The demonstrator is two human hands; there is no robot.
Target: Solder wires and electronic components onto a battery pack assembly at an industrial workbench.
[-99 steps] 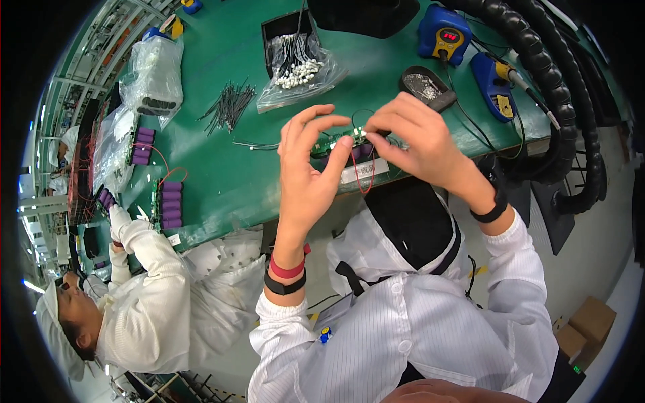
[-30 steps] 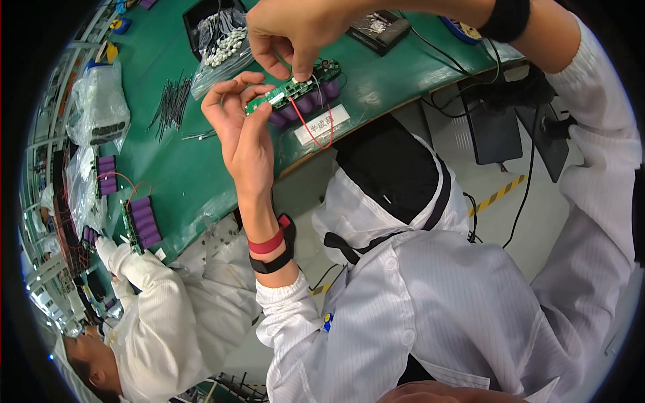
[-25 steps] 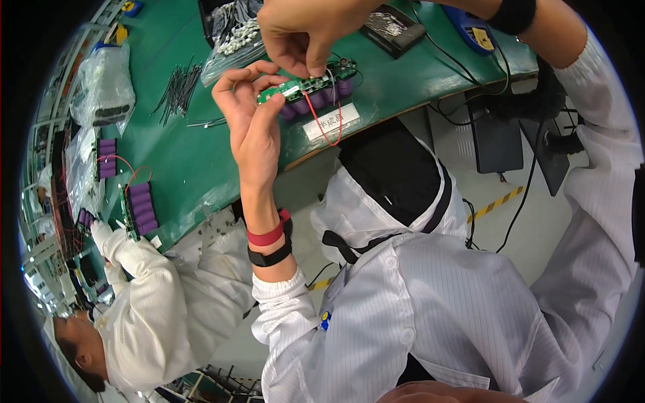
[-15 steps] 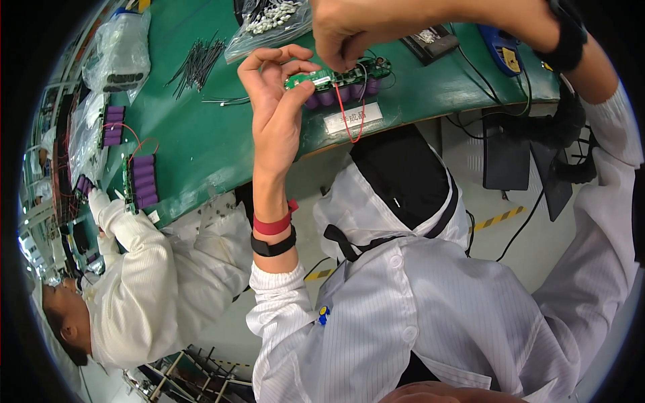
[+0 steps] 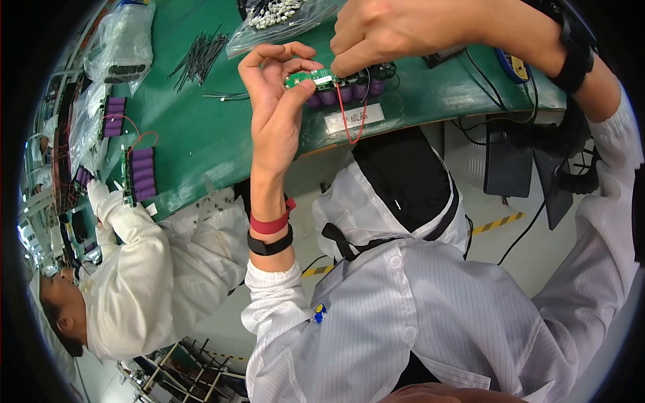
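Clothing: a white smock with fine grey stripes (image 5: pixel 463 302); a red band (image 5: pixel 269 224) and a black strap (image 5: pixel 271 243) circle the left wrist, a second black strap (image 5: pixel 576 64) the right.
Left hand (image 5: pixel 275 111): closed on the left end of a long purple-celled battery pack (image 5: pixel 327 99), thumb on the near side of its narrow green circuit board (image 5: pixel 322 79), fingers curled at the far side.
Right hand (image 5: pixel 390 30): fingers bent and drawn close together, tips at the middle of the board; the hand itself hides whether they pinch anything, so I cannot tell.
Pack position: above the bench's front edge, just behind a small white printed card (image 5: pixel 354 118); a thin red wire (image 5: pixel 346 124) loops down from the board across the card.
Green bench top (image 5: pixel 201 141): a loose bundle of thin black strands (image 5: pixel 200 57) lies left of the hands; beyond them is a clear plastic bag of white-tipped leads (image 5: pixel 272 15).
Bench left: two more purple packs with green boards, one nearer (image 5: pixel 143 174), one farther (image 5: pixel 114 117).
Co-worker (image 5: pixel 148 262): at the left, in white, arms at the bench.
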